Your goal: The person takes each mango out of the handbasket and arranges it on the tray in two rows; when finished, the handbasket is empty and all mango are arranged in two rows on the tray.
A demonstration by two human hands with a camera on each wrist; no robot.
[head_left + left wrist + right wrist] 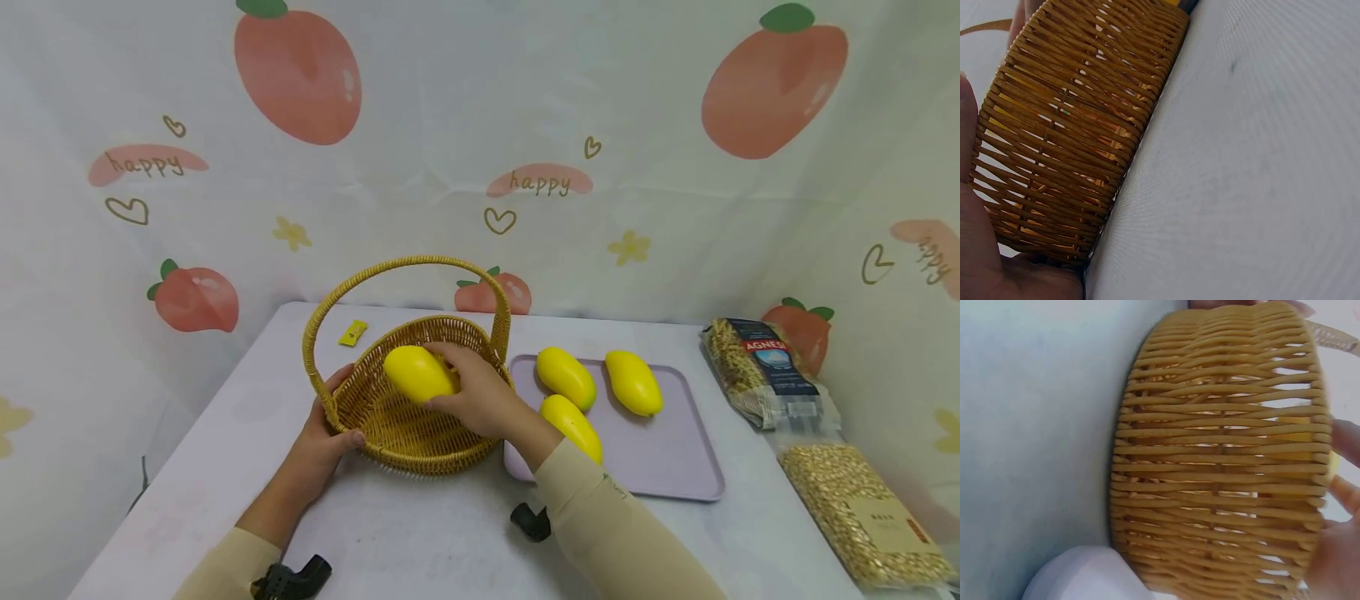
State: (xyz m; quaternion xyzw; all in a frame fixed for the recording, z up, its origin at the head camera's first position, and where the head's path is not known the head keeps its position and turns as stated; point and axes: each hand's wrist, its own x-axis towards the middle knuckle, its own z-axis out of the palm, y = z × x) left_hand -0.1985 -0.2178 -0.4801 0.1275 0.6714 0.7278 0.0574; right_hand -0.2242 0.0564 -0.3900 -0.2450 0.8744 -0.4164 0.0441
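A woven wicker basket [405,433] with an arched handle stands on the white table. My right hand [468,392] grips a yellow mango [417,372] and holds it inside the basket, just above its floor. My left hand [326,433] grips the basket's near-left rim, thumb over the edge. Three more yellow mangoes [566,377] [633,382] [573,425] lie on a lilac tray [660,458] to the right of the basket. Both wrist views are filled by the basket's wall [1072,125] [1222,456], with yellow showing through the weave in the right wrist view.
Two clear bags of grain [765,371] [862,512] lie along the table's right side. A small yellow packet [352,332] sits behind the basket's handle. A fruit-printed cloth hangs as backdrop on three sides. The table's left edge runs close to my left arm.
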